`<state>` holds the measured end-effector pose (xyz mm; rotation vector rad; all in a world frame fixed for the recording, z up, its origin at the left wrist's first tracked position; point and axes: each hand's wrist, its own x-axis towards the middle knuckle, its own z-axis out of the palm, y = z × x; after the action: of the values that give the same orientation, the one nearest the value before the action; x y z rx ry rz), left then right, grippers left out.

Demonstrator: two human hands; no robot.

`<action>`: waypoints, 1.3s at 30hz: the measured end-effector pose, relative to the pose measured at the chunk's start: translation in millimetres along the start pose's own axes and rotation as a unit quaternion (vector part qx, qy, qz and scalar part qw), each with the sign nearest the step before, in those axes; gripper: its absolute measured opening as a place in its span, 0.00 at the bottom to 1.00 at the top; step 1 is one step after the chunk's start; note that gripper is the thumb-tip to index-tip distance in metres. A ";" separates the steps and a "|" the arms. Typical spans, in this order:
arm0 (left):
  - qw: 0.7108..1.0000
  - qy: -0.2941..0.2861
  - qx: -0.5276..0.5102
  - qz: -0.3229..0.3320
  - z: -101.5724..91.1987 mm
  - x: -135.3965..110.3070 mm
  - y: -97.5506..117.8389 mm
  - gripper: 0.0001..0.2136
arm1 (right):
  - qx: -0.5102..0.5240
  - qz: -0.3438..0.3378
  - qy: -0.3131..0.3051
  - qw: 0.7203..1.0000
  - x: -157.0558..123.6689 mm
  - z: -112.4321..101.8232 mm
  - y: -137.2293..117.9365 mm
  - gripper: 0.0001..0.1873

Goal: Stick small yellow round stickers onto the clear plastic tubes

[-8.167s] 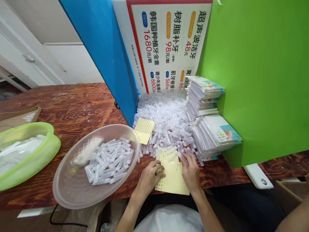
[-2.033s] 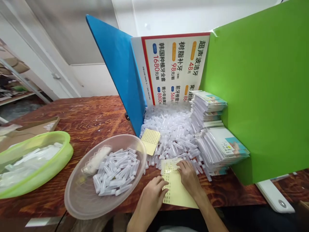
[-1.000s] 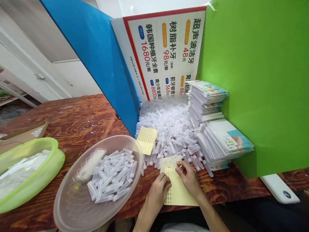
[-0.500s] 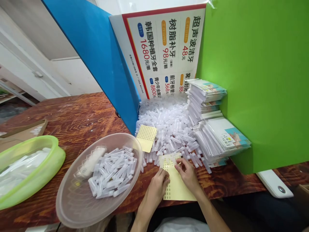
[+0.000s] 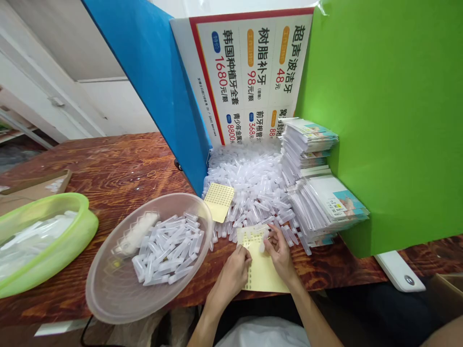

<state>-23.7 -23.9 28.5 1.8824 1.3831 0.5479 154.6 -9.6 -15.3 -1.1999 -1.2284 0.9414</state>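
A yellow sticker sheet (image 5: 266, 274) with rows of small round labels lies at the table's front edge, under both hands. My left hand (image 5: 233, 266) rests over the sheet's left side, its fingers pinched together; what they hold, if anything, is hidden. Between the thumb and fingers of my right hand (image 5: 281, 254) is a small translucent plastic tube (image 5: 264, 242), held above the upper part of the sheet. Just beyond the hands spreads a large heap of similar capped tubes (image 5: 249, 178). A second yellow sticker sheet (image 5: 218, 202) leans on the heap's left side.
Left of my hands stands a translucent oval basket (image 5: 104, 294) with many tubes inside. Farther left is a lime-green basket (image 5: 81, 241). Stacked printed cards (image 5: 321, 202) stand right of the heap, between blue (image 5: 155, 82) and green panels (image 5: 390, 120). A white device (image 5: 400, 274) lies at right.
My right hand has turned slightly, and the tube in its fingers now shows more upright over the sheet. My left hand stays at the sheet's left side. The whole view has shifted a little.
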 end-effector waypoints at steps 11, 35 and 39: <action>0.972 0.071 -0.220 -0.051 9.1 2.5 2.9 0.11 | 0.075 -0.014 0.052 0.996 -5.5 -4.9 -11.2 0.17; 0.925 0.093 -0.363 -0.060 25.4 17.3 17.3 0.22 | 0.199 0.031 0.007 0.979 3.7 -3.7 -6.6 0.15; 0.921 0.096 -0.372 -0.066 23.5 18.0 17.9 0.22 | 0.193 0.032 0.011 0.981 3.3 -4.0 -4.9 0.14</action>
<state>10.0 -16.9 25.5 1.1339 1.1721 1.0381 158.6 -7.7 -9.6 -0.9406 -0.9385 1.1518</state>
